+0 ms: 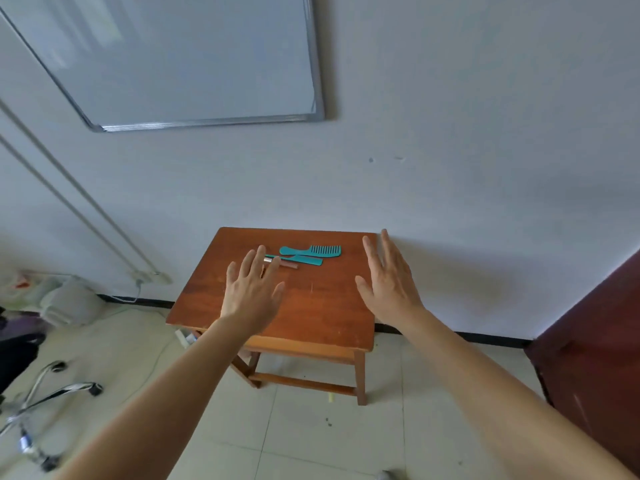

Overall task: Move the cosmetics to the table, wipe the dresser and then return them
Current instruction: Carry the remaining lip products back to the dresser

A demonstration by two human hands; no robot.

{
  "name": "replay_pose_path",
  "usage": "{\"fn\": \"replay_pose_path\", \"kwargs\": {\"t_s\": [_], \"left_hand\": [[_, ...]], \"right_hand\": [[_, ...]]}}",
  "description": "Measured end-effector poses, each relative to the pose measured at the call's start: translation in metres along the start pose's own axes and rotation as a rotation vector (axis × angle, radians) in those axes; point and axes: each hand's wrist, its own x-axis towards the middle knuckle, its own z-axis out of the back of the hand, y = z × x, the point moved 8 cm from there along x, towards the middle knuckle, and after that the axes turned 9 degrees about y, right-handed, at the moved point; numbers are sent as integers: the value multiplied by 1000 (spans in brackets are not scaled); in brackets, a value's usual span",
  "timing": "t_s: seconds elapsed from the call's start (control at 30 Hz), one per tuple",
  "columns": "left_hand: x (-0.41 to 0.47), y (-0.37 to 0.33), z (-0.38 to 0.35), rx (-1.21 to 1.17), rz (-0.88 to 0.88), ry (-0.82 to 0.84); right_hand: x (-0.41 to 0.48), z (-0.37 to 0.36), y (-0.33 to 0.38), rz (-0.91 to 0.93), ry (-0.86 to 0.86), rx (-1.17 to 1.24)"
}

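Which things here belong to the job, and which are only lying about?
Job: teal comb, second teal tool, brown stick, wooden table, left hand, right hand.
Lying about: whiteboard, chair base, plastic bags, dark door.

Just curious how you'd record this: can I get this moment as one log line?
left hand: open, over brown tube | right hand: open, empty | teal combs, tube: on wooden table

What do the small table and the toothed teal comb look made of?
Table: wood, by its reddish-brown grain, with a slight sheen, probably varnished. Comb: likely plastic, judging by its uniform teal colour and moulded teeth; finish too small to tell.
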Motion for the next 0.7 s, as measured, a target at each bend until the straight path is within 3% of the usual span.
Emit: {"fn": "replay_pose_path", "kwargs": {"t_s": [0.27,0.37,0.5,0.7], "left_hand": [[82,72,-27,17,153,32],[110,103,-60,3,193,130],[158,138,-117,-26,167,299],[228,157,-182,-76,19,473]], "right_hand": [[133,-50,17,63,155,-73],[166,-78,33,81,199,-89],[202,-124,43,41,231,-80],[241,-201,44,-189,313,-83]]}}
